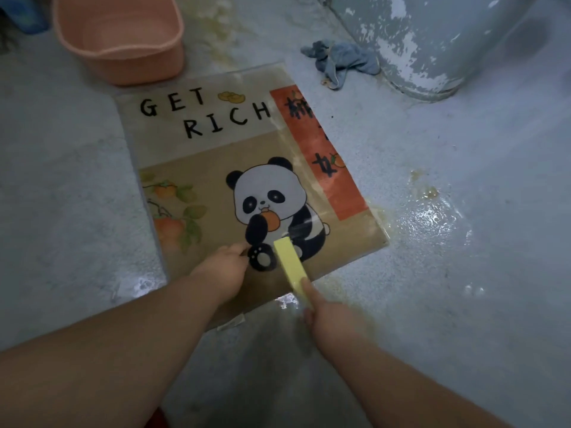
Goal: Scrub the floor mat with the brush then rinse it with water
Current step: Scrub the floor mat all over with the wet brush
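Currently mid-scrub, by judgement. The panda-print floor mat (216,156) is laid flat and soaked on the wet concrete floor (463,149). The yellow brush (290,267) is set on its near part by the panda's foot, clamped in the right hand (327,316) with fingers wrapped round its near end. The mat is pinned by the left hand (222,270), fingers together and laid on it. The rinse is not yet done. Yellowish runoff is pooled off the mat's right edge. A pink basin (117,54) is parked past the far corner, a blue rag (340,60) beside a peeling grey drum (432,41).
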Available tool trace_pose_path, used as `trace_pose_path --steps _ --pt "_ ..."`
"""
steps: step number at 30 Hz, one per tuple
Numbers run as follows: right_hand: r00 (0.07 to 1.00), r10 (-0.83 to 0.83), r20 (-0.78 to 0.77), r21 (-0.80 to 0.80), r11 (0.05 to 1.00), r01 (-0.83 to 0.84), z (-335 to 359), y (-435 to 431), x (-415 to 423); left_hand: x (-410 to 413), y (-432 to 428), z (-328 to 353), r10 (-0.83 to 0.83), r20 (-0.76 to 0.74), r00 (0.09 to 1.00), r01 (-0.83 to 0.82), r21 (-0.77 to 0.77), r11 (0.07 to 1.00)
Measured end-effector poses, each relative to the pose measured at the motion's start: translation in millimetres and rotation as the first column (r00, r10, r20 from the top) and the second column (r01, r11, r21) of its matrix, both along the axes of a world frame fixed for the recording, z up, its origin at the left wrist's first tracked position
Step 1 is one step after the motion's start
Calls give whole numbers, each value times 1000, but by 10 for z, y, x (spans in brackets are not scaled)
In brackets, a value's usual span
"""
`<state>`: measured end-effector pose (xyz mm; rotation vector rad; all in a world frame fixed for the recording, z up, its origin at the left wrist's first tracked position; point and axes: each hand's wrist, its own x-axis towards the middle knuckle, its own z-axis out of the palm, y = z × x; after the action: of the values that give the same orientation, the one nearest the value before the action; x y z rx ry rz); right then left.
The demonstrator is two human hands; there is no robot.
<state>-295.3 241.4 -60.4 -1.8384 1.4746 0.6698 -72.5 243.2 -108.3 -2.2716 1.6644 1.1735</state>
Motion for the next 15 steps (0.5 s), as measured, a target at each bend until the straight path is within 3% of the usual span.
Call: trace_pose_path --steps 5,8,10,12,15 --pt "968 -241 -74 -105 967 233 85 -301 -123 133 142 -23 14 -10 1000 -14 -4 1000" --pt "993 -112 -32 41 993 113 108 178 360 248 211 -30 77 -11 997 -77 27 997" --pt "998 46 47 139 989 -52 98 569 667 347 238 1 215 -45 976 -210 99 973" --pt "984 149 96 144 976 -162 92 705 725 435 259 52 261 5 965 -259 131 957" --pt "992 126 0 53 991 -126 29 409 461 512 329 125 290 67 955 -297 145 944"
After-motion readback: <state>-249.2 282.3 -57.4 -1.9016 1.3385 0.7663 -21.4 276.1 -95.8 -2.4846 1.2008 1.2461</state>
